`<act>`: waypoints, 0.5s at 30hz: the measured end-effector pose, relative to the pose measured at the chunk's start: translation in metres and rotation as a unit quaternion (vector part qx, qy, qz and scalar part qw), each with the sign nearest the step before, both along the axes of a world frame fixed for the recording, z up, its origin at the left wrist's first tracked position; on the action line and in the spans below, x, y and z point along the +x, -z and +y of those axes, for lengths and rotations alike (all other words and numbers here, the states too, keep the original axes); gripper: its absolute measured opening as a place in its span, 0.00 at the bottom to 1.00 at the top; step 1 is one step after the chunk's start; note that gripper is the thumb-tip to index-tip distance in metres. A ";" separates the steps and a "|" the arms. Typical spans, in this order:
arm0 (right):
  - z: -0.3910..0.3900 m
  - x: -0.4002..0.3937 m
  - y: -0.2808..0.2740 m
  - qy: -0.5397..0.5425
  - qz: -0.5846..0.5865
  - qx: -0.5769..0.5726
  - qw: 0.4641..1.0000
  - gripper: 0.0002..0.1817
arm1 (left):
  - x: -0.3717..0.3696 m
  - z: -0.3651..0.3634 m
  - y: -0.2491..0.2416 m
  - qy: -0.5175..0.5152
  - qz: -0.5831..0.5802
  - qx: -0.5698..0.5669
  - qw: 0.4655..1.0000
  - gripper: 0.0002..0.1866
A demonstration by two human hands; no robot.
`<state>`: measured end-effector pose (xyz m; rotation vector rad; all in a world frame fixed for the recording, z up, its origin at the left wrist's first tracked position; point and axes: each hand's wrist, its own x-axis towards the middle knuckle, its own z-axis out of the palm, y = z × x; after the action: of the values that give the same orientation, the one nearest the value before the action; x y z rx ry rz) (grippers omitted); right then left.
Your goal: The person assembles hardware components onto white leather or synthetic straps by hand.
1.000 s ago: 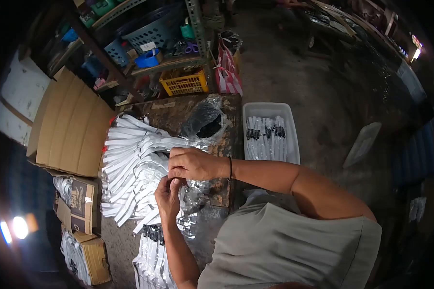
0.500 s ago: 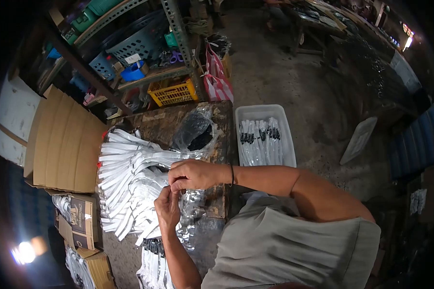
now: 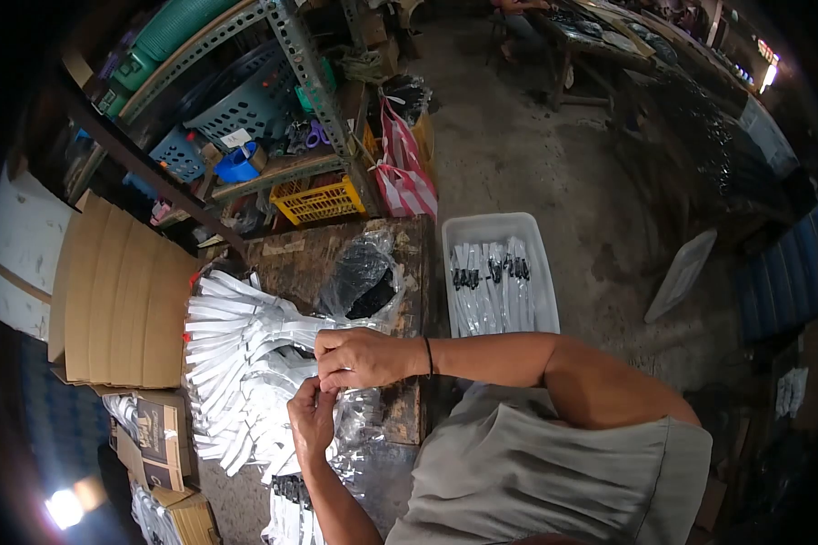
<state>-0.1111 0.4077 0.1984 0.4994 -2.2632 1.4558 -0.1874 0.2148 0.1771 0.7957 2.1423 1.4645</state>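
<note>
both hands are pinched together over a small piece at the near edge of a heap of white strips: the right hand (image 3: 364, 357) curls its fingers down from above, and the left hand (image 3: 311, 420) comes up from below with its fingertips meeting the right's. what sits between the fingertips is too small to make out, though it lies against the white strips (image 3: 241, 363) and crinkled clear plastic wrap (image 3: 359, 413). the strips fan out across a worn wooden table (image 3: 336, 245), with a clear plastic bag (image 3: 364, 272) holding something dark just behind the hands. to the right of the table, a white tray (image 3: 495, 227) holds more wrapped white pieces with black ends. flat cardboard sheets (image 3: 118, 291) lean at the left, and a yellow basket (image 3: 321, 200) sits under a metal shelf behind the table.
</note>
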 end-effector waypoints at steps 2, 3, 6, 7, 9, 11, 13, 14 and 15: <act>0.006 -0.003 0.007 -0.010 -0.009 -0.010 1.000 0.09 | 0.001 0.008 -0.002 -0.012 0.010 -0.005 1.000 0.09; 0.010 -0.006 0.012 -0.015 -0.009 -0.018 1.000 0.10 | 0.001 0.012 -0.002 -0.018 0.015 -0.008 1.000 0.09; 0.018 -0.003 0.012 -0.018 -0.058 -0.045 0.997 0.16 | 0.005 0.021 -0.001 -0.035 0.029 0.020 0.999 0.08; 0.020 0.000 0.011 -0.017 -0.083 -0.053 0.995 0.20 | 0.006 0.024 -0.001 -0.035 0.049 0.021 0.998 0.08; 0.021 0.002 0.021 -0.014 -0.108 -0.061 0.992 0.27 | 0.008 0.028 -0.003 -0.036 0.087 0.025 0.995 0.08; 0.021 0.002 0.028 -0.023 -0.145 -0.079 0.986 0.32 | 0.003 0.031 0.000 -0.027 0.208 0.039 0.977 0.08; 0.018 0.003 0.032 -0.046 -0.197 -0.110 0.973 0.35 | 0.009 0.037 -0.003 -0.048 0.317 0.039 0.946 0.08; 0.014 0.005 0.035 -0.080 -0.200 -0.183 0.959 0.29 | 0.014 0.039 -0.008 -0.045 0.274 0.030 0.960 0.07; 0.008 0.003 0.042 -0.081 -0.170 -0.170 0.967 0.27 | 0.017 0.040 -0.010 -0.042 0.286 0.030 0.957 0.07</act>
<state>-0.1082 0.4162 0.1561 0.3533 -2.1832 2.1041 -0.1705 0.2552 0.1875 1.2936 2.5774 1.4736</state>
